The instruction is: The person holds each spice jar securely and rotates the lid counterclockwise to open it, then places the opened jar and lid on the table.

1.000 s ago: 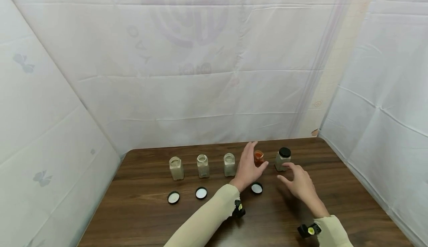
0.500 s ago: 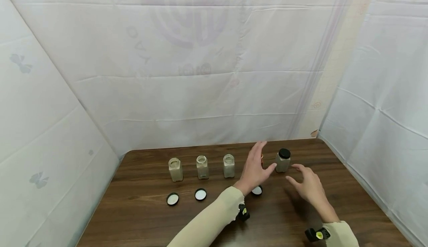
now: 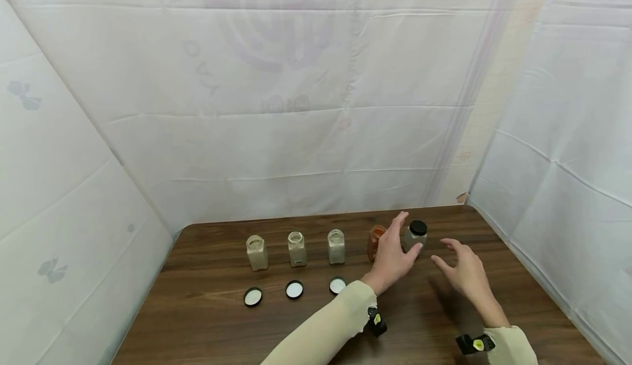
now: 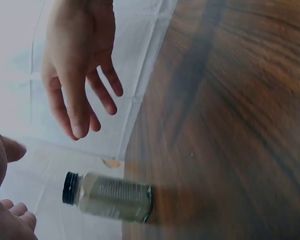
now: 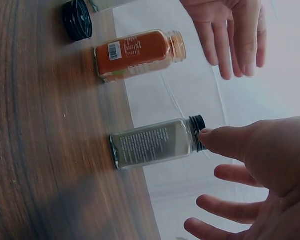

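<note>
A spice jar [image 3: 417, 239] with a black lid and greyish-green contents stands upright at the right end of a row. My left hand [image 3: 392, 260] hovers just left of it, fingers extended, the thumb overlapping the jar in the head view. To the jar's right is my right hand [image 3: 466, 274], fingers spread and holding nothing. In the right wrist view, the right thumb appears in front of the black lid [image 5: 197, 132]; contact cannot be told. Partly behind the left hand stands a lidless jar of orange-red powder [image 3: 373, 244]. The left wrist view shows the lidded jar [image 4: 115, 197] between both hands.
Three lidless jars of pale contents, a left one [image 3: 258, 254], a middle one [image 3: 297, 251] and a right one [image 3: 336, 248], continue the row leftward. Upturned black lids [image 3: 294, 290] lie in front on the wooden table [image 3: 207, 277]. White sheeting [image 3: 276, 151] hangs behind.
My left hand has moved right, from in front of the orange-red jar to the lidded jar. The right hand has shifted slightly right. The jars keep their places.
</note>
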The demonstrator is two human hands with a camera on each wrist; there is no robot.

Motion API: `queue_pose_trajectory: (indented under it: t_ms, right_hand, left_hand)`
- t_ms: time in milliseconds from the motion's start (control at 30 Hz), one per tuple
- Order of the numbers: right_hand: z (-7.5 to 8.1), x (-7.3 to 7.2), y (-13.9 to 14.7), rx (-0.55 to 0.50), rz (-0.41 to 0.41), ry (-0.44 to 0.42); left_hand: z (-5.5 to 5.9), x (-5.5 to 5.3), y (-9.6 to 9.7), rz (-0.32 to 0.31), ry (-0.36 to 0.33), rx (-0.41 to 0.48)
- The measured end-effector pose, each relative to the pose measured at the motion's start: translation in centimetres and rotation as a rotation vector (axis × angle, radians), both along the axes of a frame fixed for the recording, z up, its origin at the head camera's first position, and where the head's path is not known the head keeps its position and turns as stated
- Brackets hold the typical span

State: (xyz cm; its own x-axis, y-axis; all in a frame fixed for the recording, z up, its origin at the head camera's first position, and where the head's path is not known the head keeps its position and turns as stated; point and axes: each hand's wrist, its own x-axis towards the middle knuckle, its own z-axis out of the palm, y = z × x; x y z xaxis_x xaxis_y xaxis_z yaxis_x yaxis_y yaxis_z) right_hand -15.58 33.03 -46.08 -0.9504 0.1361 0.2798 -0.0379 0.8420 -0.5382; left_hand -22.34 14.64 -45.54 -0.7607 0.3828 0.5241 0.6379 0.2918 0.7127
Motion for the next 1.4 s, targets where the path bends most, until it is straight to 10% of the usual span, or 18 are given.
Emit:
queue_pose_trajectory:
  t_ms: [433, 1400]
  right_hand:
    - [1.0, -0.6, 1.0, -0.018, -0.050, 0.003]
    - [0.6, -5.3, -1.3, -0.118, -0.078, -0.104]
  left_hand:
    - [-1.9, -0.5, 2.8, 0.012, -0.256, -0.044]
    - [-4.8, -4.1, 3.8, 0.027, -0.402, -0.137]
